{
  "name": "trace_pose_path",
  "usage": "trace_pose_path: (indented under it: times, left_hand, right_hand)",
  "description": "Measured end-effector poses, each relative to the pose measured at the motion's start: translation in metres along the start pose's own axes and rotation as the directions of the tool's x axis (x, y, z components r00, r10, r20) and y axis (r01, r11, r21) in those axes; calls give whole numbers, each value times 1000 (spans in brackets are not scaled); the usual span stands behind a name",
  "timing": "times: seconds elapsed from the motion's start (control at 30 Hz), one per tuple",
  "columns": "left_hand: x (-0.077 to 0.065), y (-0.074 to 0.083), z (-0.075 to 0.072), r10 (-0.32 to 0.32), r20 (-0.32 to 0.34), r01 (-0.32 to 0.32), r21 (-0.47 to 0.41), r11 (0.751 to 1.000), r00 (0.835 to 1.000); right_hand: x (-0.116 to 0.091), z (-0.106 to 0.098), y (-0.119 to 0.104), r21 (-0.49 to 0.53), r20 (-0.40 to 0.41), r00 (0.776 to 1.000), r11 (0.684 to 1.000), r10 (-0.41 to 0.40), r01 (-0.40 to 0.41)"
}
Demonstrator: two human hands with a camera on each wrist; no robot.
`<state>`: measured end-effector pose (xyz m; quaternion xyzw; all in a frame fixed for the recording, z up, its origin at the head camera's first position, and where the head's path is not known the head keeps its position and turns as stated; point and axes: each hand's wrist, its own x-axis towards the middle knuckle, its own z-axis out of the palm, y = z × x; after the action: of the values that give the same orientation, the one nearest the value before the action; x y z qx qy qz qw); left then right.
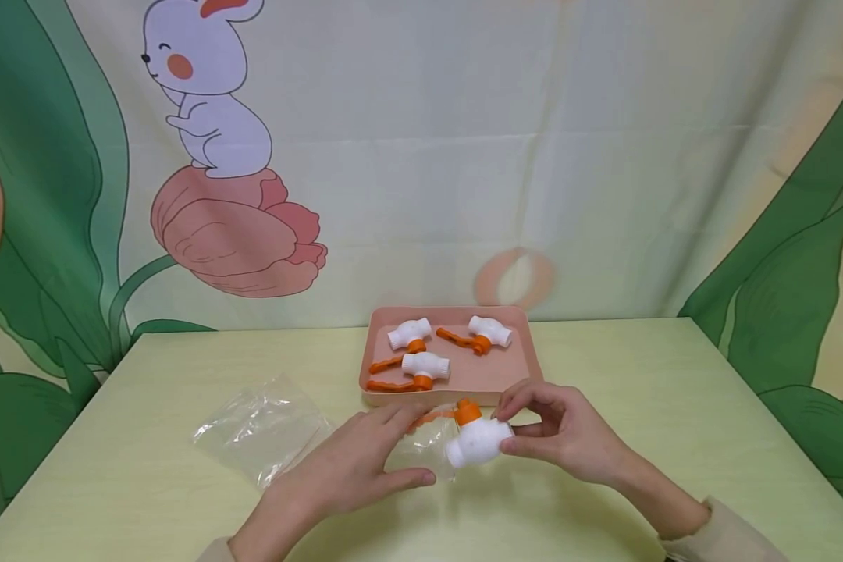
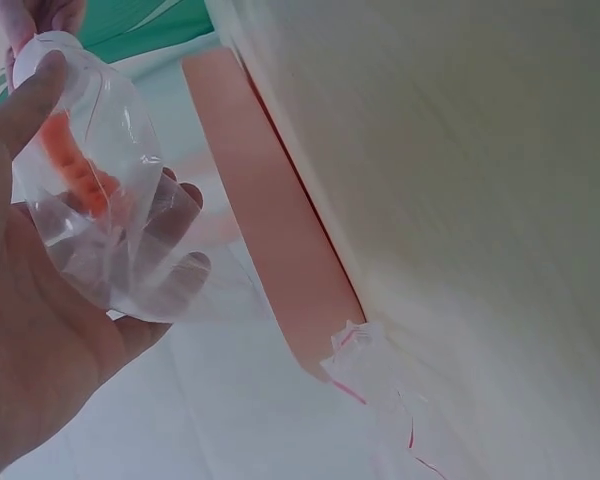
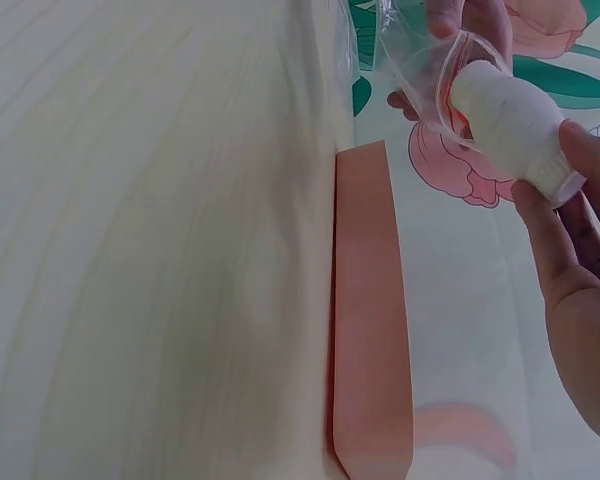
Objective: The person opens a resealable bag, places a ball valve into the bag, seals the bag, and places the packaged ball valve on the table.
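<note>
A white ball valve [image 1: 479, 442] with an orange lever handle is tilted above the table, its handle inside a clear plastic bag [image 1: 428, 449]. My right hand [image 1: 569, 433] pinches the valve's white end between thumb and fingers, as the right wrist view also shows. Around the bag lies my left hand [image 1: 354, 460], thumb near the bag's mouth and fingers behind the film in the left wrist view. The orange handle [image 2: 77, 170] shows through the bag there. Much of the white body [image 3: 515, 125] sticks out of the bag's mouth in the right wrist view.
Behind the hands stands a pink tray [image 1: 520, 375] holding several more white valves [image 1: 490, 331] with orange handles. Another clear plastic bag [image 1: 260, 429] lies on the table [image 1: 161, 398] at left. A printed curtain [image 1: 407, 195] hangs at the table's back edge.
</note>
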<state>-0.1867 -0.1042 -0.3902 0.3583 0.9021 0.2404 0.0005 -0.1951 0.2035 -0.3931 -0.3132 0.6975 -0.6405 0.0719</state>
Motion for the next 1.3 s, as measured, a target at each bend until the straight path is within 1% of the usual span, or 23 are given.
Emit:
trace_pose_path:
  times: [0.27,0.6,0.87,1.03,1.23,1.3]
  left_hand:
    - [2,4,1,-12,-23,13,55,998,1000]
    - [2,8,4,-34,-56,38,70,997,998]
    - [4,11,5,0,-86,7,87,996,996]
    - [6,12,6,15,-83,-7,103,995,996]
    - [7,16,7,11,-72,-4,98,995,997]
    - [8,17,8,13,-73,-6,95,995,997]
  right_hand:
    - [-1,5,2,-7,-24,1000,1000,-11,11]
    - [-1,13,5,1,-33,999,1000,5,-5]
    - [0,17,6,1,-28,999,1000,-15,15]
    - [0,19,6,7,-24,1000,1000,-15,15]
    - [1,22,5,10,-9,1000,1000,-12,12]
    - [1,23,5,16,1,1000,999,-29,29]
